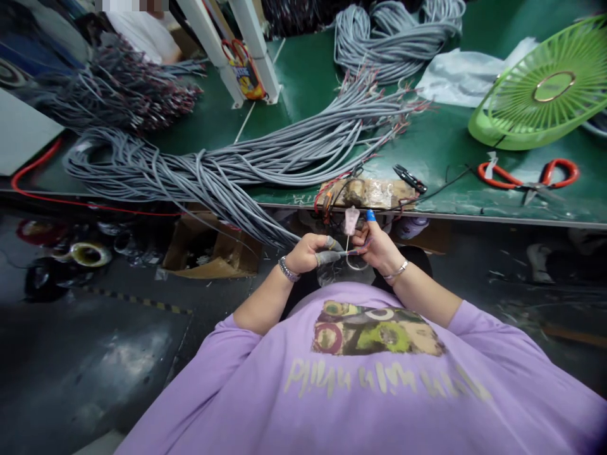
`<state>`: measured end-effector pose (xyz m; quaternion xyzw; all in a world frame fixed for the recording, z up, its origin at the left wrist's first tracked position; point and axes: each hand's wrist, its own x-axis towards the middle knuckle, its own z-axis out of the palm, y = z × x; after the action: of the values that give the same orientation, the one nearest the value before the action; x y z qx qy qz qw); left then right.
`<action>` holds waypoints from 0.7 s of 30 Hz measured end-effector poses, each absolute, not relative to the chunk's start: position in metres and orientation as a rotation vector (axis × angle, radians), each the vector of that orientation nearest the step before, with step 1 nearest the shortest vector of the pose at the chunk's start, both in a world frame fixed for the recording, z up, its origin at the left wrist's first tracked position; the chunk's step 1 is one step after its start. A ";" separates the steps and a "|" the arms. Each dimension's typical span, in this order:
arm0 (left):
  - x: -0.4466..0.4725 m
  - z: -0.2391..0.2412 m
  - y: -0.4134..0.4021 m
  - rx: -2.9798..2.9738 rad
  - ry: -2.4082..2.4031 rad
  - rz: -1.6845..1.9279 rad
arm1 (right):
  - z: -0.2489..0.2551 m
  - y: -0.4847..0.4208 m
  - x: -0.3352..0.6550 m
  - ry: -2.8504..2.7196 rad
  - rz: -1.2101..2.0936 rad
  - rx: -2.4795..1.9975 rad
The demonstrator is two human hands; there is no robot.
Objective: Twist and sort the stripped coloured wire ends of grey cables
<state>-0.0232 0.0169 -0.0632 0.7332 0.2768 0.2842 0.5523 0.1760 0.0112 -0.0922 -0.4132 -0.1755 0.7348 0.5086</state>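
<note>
My left hand (310, 253), with tape-like wraps on its fingers, pinches the end of a grey cable (332, 256) in front of the table edge. Thin coloured wires (356, 251) at that cable's end are gripped by my right hand (382, 249), which has a blue cover on one fingertip. Between the hands a thin pale rod comes down from a pinkish-white piece (351, 221) and meets the wires. Behind it, a taped wooden block (372, 193) lies at the table edge. A bundle of grey cables (227, 170) runs from the table toward my left hand.
Black-handled nippers (410, 179), red-handled scissors (526, 180) and a green fan (545, 85) are on the right. More cable coils (398, 41) lie behind. Stripped cable ends (128, 88) are heaped at left, near another person (142, 31). An open carton (211, 246) stands below.
</note>
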 end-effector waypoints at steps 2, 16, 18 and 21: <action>-0.027 -0.060 0.009 1.782 0.592 0.630 | -0.095 0.008 0.182 -0.398 1.780 -1.046; -0.034 -0.063 -0.017 1.698 0.764 0.888 | -0.067 0.013 0.182 -0.594 1.917 -0.954; -0.027 -0.064 -0.013 1.696 0.773 0.900 | -0.062 0.017 0.181 -0.646 1.888 -0.971; -0.020 -0.065 -0.008 1.674 0.781 0.915 | -0.061 0.019 0.177 -0.703 1.797 -1.000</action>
<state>-0.0201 -0.0077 -0.0649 0.6964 0.3251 0.3807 0.5142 0.1770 0.0192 -0.0605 -0.4073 -0.2864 0.7317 0.4654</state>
